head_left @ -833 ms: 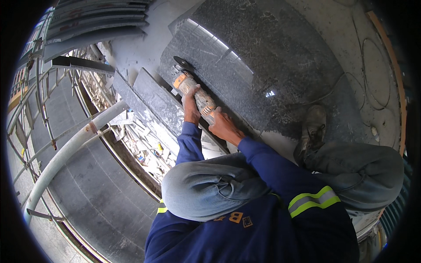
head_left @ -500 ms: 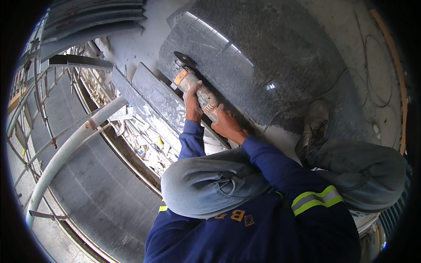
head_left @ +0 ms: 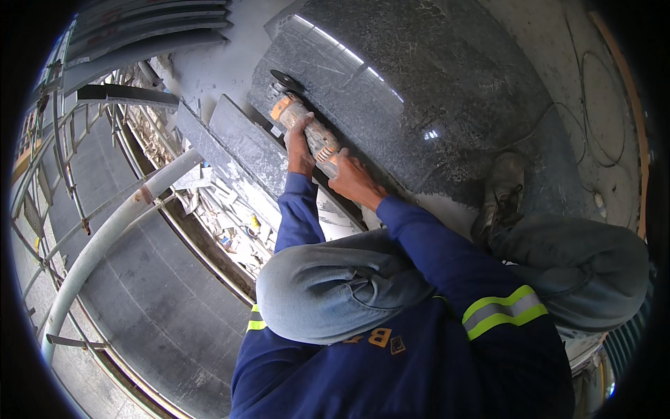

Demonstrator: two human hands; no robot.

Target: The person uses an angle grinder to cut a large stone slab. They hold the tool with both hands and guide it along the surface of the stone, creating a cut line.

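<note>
Both my hands grip a dusty orange and grey angle grinder (head_left: 310, 133). My left hand (head_left: 299, 148) wraps round the body near its head, and my right hand (head_left: 354, 181) is closed on the rear end. The grinder's dark disc (head_left: 287, 80) is at the far end, over the edge of a large dark polished stone slab (head_left: 356, 98). Whether the disc touches the stone I cannot tell. White dust coats the tool and the slab's near edge. A narrow stone strip (head_left: 244, 136) lies to the left of the grinder.
A thick pale pipe (head_left: 118, 223) and metal scaffolding (head_left: 56, 167) stand at the left. Stacked dark sheets (head_left: 146, 35) lie at the upper left. White rubble (head_left: 227, 223) fills a gap below my left arm. A thin cable (head_left: 583, 112) runs across the right side, near my shoe (head_left: 504, 188).
The grinder and both hands have shifted slightly up and to the left, along the slab's edge. My grip on the tool is the same.
</note>
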